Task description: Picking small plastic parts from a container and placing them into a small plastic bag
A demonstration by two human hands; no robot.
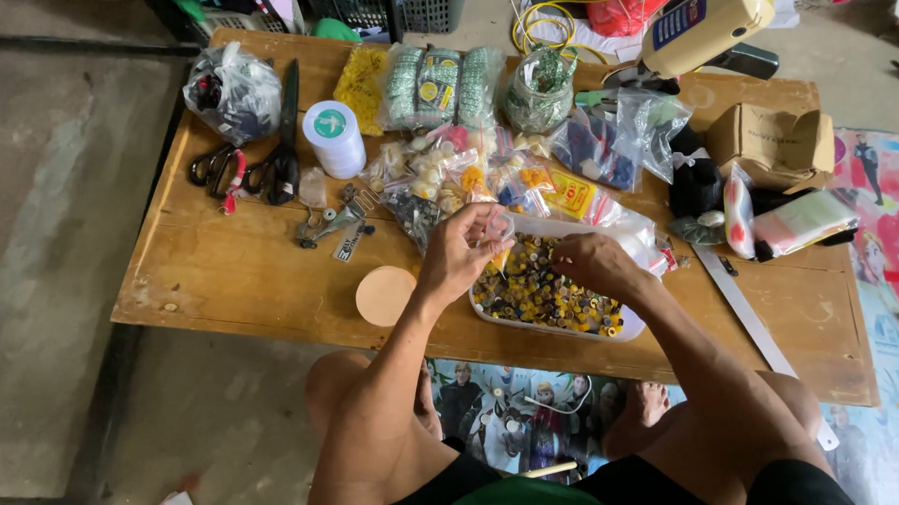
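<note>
Closest to us are our own bare knees, folded under the near edge of the low wooden table, with a printed cartoon mat showing between them. Just beyond, touching the table's near edge, sits the clear plastic tray of buttons — dark, yellow and orange ones heaped together. Its long axis runs left to right across our view, dipping slightly toward the right end, which points at the metal ruler lying aslant on the wood.

Our left hand hangs over the tray's left end, fingers curled in close, pinching something small and pale; we cannot tell what it is. Our right hand rests above the tray's middle, knuckles up, fingers bent down into the buttons. Whether it has hold of any we cannot tell — the fingertips are hidden.

Just left of the tray lies a round tan lid, near our left wrist. Farther back are bags of assorted buttons, a white spool, black scissors lying with the blades pointing away from us, and a small cardboard box well off to the right.
</note>
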